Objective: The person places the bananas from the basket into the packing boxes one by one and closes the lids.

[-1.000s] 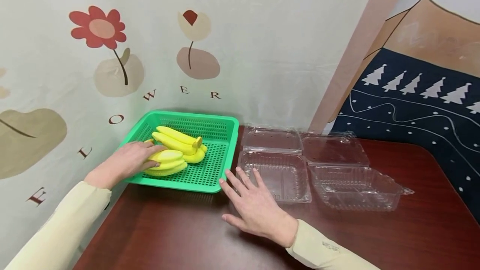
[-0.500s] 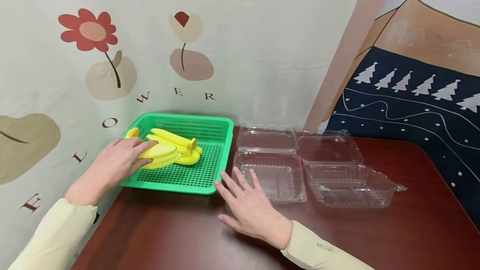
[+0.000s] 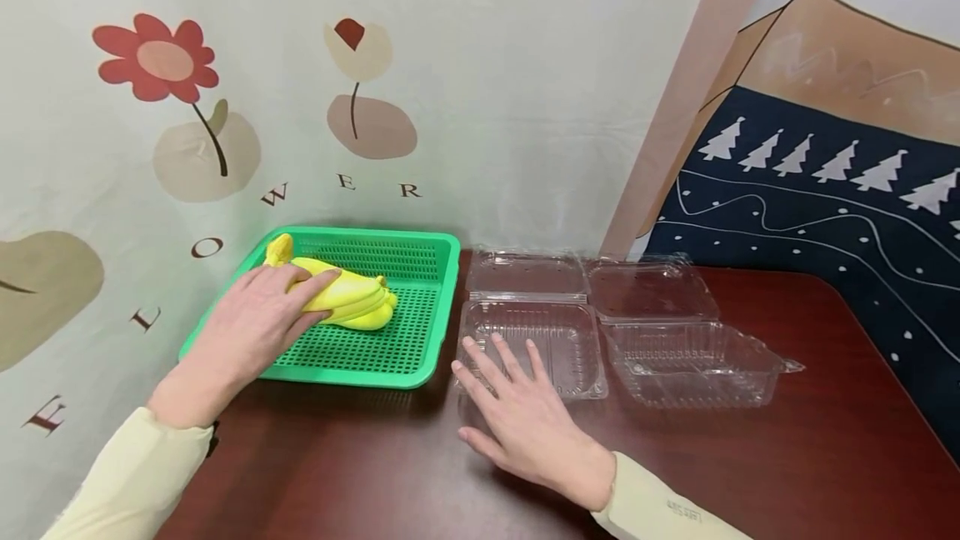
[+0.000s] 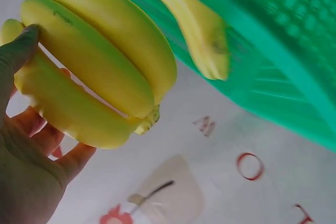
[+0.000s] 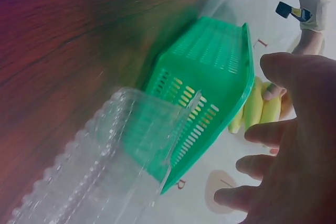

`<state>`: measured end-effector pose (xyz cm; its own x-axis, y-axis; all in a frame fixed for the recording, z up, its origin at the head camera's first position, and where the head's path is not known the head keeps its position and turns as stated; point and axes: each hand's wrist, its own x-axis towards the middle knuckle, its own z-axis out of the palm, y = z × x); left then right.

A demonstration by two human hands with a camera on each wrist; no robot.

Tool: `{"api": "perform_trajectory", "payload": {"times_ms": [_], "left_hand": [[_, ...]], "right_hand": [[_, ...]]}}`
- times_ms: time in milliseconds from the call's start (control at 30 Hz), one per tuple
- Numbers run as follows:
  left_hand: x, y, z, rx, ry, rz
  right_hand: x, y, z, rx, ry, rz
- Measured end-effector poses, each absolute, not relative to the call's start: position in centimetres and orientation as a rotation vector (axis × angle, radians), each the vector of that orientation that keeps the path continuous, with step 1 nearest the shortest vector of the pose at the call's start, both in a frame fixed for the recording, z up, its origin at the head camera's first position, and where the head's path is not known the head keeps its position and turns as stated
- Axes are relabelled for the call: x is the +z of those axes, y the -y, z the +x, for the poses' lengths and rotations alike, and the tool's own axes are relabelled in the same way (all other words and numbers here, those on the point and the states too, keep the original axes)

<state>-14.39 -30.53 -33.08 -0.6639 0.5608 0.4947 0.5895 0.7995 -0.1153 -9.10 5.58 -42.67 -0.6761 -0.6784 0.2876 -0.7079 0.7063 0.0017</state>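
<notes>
My left hand (image 3: 255, 315) grips a bunch of yellow bananas (image 3: 341, 290), thumb on one side and fingers on the other. The left wrist view shows this bunch (image 4: 94, 56) raised above the green basket (image 3: 442, 307), its stem end toward the wall. A second bunch of bananas (image 3: 375, 320) lies in the basket, partly hidden behind the held one. My right hand (image 3: 528, 423), fingers spread and holding nothing, hovers at the near edge of the left clear plastic clamshell box (image 3: 577, 348). Whether its fingertips touch the box I cannot tell.
A second clear clamshell box (image 3: 697, 365) stands to the right of the first, both with lids folded back toward the wall. They and the basket stand on a dark red wooden table (image 3: 375, 473). A printed wall cloth (image 3: 510, 107) rises directly behind.
My left hand has lifted the bunch of bananas off the basket floor and brought it slightly right, over the other bunch. My right hand has shifted a little right over the left box's edge.
</notes>
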Motion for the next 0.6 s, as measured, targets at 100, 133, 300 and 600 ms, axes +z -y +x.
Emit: {"api": "perform_trajectory", "payload": {"times_ms": [100,133,300,600], "left_hand": [[-32.7,29.3,-14.2,-0.081,2.456,-0.863],[-32.6,28.9,-14.2,-0.084,2.456,-0.864],[-32.5,26.5,-14.4,-0.106,2.463,-0.873],[-32.6,21.7,-15.5,-0.174,2.386,-0.977]], "right_hand": [[-42.8,-6.6,-8.8,0.185,2.635,1.077],[-42.8,-7.0,-8.8,0.193,2.633,1.070],[-43.0,-8.9,-8.7,0.192,2.656,1.014],[-43.4,-11.3,-9.3,0.261,2.717,0.899]]}}
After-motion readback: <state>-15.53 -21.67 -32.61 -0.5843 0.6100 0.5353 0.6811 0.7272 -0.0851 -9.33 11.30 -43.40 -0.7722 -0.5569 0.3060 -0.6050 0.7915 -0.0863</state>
